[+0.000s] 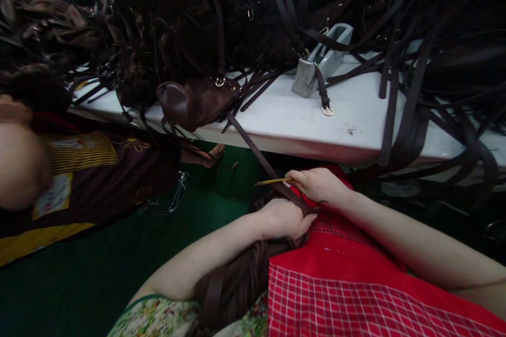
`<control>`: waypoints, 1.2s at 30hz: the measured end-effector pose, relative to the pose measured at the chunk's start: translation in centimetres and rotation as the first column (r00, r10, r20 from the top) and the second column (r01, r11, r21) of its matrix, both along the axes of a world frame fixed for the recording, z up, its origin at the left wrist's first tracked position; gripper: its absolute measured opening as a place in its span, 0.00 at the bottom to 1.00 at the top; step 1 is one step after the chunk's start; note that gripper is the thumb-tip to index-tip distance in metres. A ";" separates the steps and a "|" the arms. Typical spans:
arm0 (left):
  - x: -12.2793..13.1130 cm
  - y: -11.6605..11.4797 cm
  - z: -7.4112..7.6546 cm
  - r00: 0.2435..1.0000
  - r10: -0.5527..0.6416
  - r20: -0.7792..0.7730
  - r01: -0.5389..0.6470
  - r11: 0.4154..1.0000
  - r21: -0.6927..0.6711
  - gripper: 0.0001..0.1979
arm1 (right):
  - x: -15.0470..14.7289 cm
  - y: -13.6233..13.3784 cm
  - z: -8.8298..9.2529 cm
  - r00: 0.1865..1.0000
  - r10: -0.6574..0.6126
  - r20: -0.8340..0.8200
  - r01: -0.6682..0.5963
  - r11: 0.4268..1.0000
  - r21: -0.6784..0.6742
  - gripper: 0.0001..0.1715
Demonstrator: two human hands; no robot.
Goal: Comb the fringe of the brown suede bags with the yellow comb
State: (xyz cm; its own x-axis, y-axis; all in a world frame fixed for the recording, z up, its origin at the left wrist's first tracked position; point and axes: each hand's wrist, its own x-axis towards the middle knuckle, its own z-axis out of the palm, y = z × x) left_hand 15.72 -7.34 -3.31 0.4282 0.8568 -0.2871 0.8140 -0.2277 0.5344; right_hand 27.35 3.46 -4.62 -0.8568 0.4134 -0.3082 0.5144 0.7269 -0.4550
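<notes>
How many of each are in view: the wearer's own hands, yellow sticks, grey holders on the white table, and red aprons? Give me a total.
Wearer's hands: 2 (left hand, right hand)
Yellow stick: 1
Grey holder: 1
Red apron: 1
Total: 5

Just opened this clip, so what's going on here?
A person in a red apron with checked panels works with both hands close together. The left hand grips flat dark brown straps, while the right hand holds a thin yellowish stick beside them. One strap slants up towards the white table. A soft dark brown bag lies at the table's edge; a grey open-framed holder stands to its right.
</notes>
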 end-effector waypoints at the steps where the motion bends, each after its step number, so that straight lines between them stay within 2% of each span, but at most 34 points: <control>1: -0.4 -0.1 -0.4 0.998 0.036 0.044 -0.035 0.999 -0.011 0.20 | 0.6 0.6 0.0 0.998 -0.019 -0.067 0.014 0.997 -0.080 0.18; 3: -1.3 -0.3 -1.2 0.984 0.097 0.148 -0.091 0.995 -0.043 0.21 | 1.9 1.9 -0.3 0.979 -0.096 -0.181 0.042 0.959 -0.280 0.21; 5: -2.1 -0.5 -2.0 0.956 0.163 0.245 -0.146 0.985 -0.089 0.24 | 3.2 3.0 -0.7 0.949 -0.237 -0.208 0.127 0.890 -0.438 0.24; 7: -2.5 -0.6 -2.5 0.927 0.220 0.306 -0.192 0.974 -0.119 0.24 | 4.2 3.5 -0.7 0.895 -0.401 -0.194 0.279 0.844 -0.457 0.25; 9: -2.6 -0.6 -2.7 0.918 0.233 0.322 -0.206 0.971 -0.117 0.23 | 4.7 3.0 -0.2 0.855 -0.461 -0.237 0.366 0.861 -0.353 0.25; 11: -2.4 -0.5 -2.6 0.928 0.224 0.299 -0.199 0.973 -0.114 0.21 | 4.6 1.8 0.7 0.909 -0.315 -0.273 0.269 0.944 -0.193 0.25; 13: -2.2 -0.5 -2.4 0.945 0.231 0.230 -0.208 0.971 -0.121 0.19 | 4.1 0.3 1.3 0.975 -0.071 -0.212 0.067 0.997 -0.029 0.25; 15: -2.1 -0.5 -2.1 0.957 0.235 0.168 -0.218 0.969 -0.113 0.17 | 3.4 -0.9 1.4 0.988 0.099 -0.115 -0.087 0.990 0.110 0.22; 16: -2.0 -0.5 -1.9 0.962 0.224 0.159 -0.211 0.973 -0.093 0.17 | 3.1 -1.2 1.1 0.988 0.137 -0.077 -0.122 0.978 0.169 0.20; 19: -1.8 -0.6 -1.5 0.977 0.140 0.161 -0.143 0.990 0.006 0.18 | 2.4 -1.1 -0.1 0.995 0.104 0.003 -0.100 0.950 0.296 0.15; 22: -1.3 -0.6 -1.0 0.997 0.057 0.056 -0.061 0.996 0.065 0.22 | 1.6 -0.4 -1.1 1.000 0.007 0.030 -0.017 0.934 0.357 0.17; 26: -0.3 -0.2 0.0 0.998 0.000 -0.059 0.006 0.995 0.100 0.21 | -0.2 -0.9 -1.1 0.999 0.035 -0.008 -0.030 0.940 0.340 0.16; 30: 0.2 0.3 0.4 0.997 -0.017 -0.071 0.024 0.994 0.105 0.20 | -1.9 -1.7 -0.6 0.998 0.054 -0.029 -0.041 0.940 0.338 0.17; 36: -0.2 0.3 0.4 0.988 -0.051 -0.149 0.067 0.992 0.107 0.22 | -1.9 -1.5 -1.0 0.995 0.103 -0.009 -0.095 0.945 0.314 0.15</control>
